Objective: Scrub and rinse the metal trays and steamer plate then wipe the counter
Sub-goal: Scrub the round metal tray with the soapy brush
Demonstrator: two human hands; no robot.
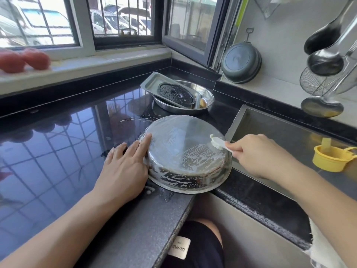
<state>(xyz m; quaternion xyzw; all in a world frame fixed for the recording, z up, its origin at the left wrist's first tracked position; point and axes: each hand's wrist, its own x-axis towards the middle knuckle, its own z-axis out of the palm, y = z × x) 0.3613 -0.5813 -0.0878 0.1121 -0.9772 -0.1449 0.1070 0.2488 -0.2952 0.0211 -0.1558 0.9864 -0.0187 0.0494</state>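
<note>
Left hand (123, 169) lies flat, fingers straight and close together, pressed against the left side of the round pan (185, 153); fingertips reach up onto the pan's upturned bottom. Right hand (257, 153) curls around the handle of a white brush (217, 142), pinching it between thumb and fingers. Brush head touches the pan's bottom near its right edge.

Pan sits upside down on the black counter (58, 151), close to the counter's front edge and just left of the sink (289, 136). Soap foam streaks the pan's bottom and its sloped wall. Small foam spots on the counter at the pan's lower left rim.

Behind the pan, well apart from it, a second round metal dish (207, 101) stands on the counter. A rectangular metal tray (152, 82) leans tilted inside that dish, one end sticking out over its rim. A dark perforated steamer plate (175, 92) lies in the tray.

Right of the pan, beyond the sink's near edge, a yellow cup (328, 159) rests at the sink's right side. On the wall behind the sink: a dark lid (241, 62) hanging from a hook, ladles (324, 59) and a wire strainer (314, 84) hanging further right. Window (77, 18) behind the counter; red objects (25, 59), blurred, on its sill.
</note>
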